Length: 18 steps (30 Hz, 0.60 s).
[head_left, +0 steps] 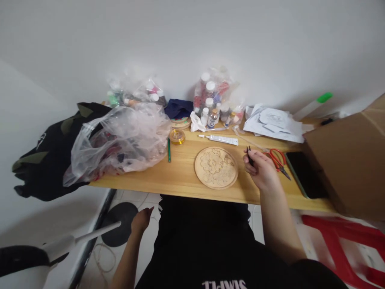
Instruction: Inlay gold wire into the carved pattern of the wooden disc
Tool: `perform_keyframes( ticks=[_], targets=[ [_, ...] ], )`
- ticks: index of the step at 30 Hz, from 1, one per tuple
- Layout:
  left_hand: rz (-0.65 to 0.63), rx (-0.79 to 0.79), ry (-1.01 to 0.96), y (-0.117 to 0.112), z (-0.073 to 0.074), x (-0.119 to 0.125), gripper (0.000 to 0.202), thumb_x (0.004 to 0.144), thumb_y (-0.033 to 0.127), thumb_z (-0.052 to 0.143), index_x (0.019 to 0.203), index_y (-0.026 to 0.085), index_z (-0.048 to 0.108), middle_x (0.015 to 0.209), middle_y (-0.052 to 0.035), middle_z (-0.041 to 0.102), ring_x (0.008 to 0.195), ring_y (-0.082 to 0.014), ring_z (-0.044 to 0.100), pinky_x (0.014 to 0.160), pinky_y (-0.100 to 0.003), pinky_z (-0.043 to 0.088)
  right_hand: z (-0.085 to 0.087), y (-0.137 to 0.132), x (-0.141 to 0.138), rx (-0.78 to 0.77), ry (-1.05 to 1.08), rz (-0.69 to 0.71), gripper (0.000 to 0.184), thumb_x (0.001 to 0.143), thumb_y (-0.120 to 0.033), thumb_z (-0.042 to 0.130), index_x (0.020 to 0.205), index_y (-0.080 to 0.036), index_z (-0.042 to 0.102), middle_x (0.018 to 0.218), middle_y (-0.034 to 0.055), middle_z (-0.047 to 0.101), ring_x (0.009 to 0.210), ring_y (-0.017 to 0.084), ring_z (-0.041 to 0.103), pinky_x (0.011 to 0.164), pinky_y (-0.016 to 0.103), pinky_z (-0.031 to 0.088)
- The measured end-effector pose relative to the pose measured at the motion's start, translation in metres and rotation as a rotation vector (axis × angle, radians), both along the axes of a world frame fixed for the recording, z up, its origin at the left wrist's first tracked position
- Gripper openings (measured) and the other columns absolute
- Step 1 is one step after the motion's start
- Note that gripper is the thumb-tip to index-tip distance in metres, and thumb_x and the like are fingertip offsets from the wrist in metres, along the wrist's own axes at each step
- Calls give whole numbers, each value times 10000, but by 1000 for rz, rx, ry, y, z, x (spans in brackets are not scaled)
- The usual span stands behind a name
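My right hand [261, 168] rests on the wooden table [180, 176], fingers curled round thin black tweezers [249, 155] whose tips point up. It lies just right of a round carved wooden disc [216, 167] with a flower pattern. My left hand [142, 218] hangs below the table edge beside my lap; its fingers look loosely extended and hold nothing.
Red-handled scissors [277, 158], a dark phone [305, 174] and a cardboard box [349, 160] lie to the right. A glue tube [221, 139], gold wire spool [177, 136], green pencil [169, 150], plastic bags [120, 140], paint bottles [212, 104] and papers [273, 124] crowd the back.
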<state>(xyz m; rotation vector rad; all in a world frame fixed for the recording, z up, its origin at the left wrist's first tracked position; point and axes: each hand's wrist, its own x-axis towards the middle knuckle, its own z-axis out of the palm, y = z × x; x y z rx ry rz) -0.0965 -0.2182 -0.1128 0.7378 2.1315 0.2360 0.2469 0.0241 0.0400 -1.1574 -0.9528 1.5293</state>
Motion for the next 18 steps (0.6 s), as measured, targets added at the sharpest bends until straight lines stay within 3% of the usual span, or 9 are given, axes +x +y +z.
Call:
perform_keyframes(
  ticks=[5,11,15,18],
  targets=[
    [-102,-23,75,19,12,-15,373,918,388,664,1235,204,600,1230,-70,615,1139,-245,619,917,-398,547,-5,1,2,-14,20,-25,397,563,-453,857,760,-178,649,552,-34,553,369,14,265,384,208,100],
    [-221,-154,121,29,15,-12,377,936,385,637,1247,178,592,1242,-82,611,1114,-241,624,925,-425,552,-20,6,3,-43,14,-26,399,575,-468,839,771,-183,639,557,-38,546,377,18,265,380,201,114],
    [-295,-247,84,25,32,-19,372,907,406,671,1205,189,623,1192,-52,622,1134,-272,620,915,-397,547,-26,10,4,-66,-33,-6,424,574,-514,806,785,-188,635,555,-44,529,370,24,238,373,206,117],
    [-342,-232,19,28,44,-25,379,909,411,667,1211,186,619,1198,-52,620,1132,-274,620,910,-398,550,-25,14,6,-62,-108,-8,437,586,-553,762,795,-194,626,565,-43,528,371,32,232,374,215,140]
  ],
)
